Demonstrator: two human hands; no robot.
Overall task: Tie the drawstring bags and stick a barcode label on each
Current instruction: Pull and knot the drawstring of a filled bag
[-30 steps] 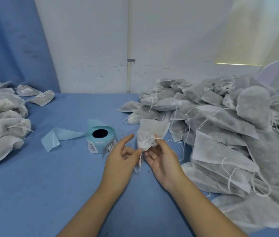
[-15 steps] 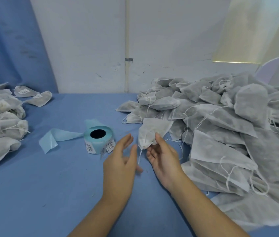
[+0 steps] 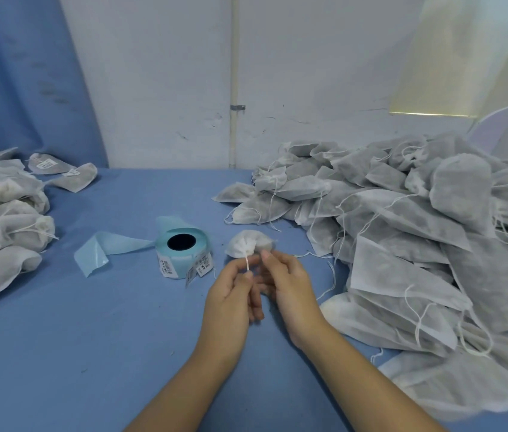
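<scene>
A blue cloth-covered tabletop point(image 3: 90, 338) carries a large heap of grey-white nonwoven bags point(image 3: 417, 244) along its right side, with loose strings trailing out of it. A smaller pile of filled, tied bags point(image 3: 0, 219) sits at the left edge. Between the two stands a pale blue roll of barcode labels point(image 3: 182, 254), core hole up, its backing strip curling off to the left.

Just right of the roll, the left hand point(image 3: 230, 300) and right hand point(image 3: 290, 285) meet over a small white drawstring bag point(image 3: 248, 244). The bag lies just beyond the fingers. Its long axis runs away from the person and its puckered mouth faces the hands. The left thumb and forefinger pinch the thin white drawstring point(image 3: 247, 265), which is drawn taut from the mouth. The right fingers point(image 3: 266, 254) curl closed on the gathered mouth. Whether the bag rests on the tabletop cannot be told
</scene>
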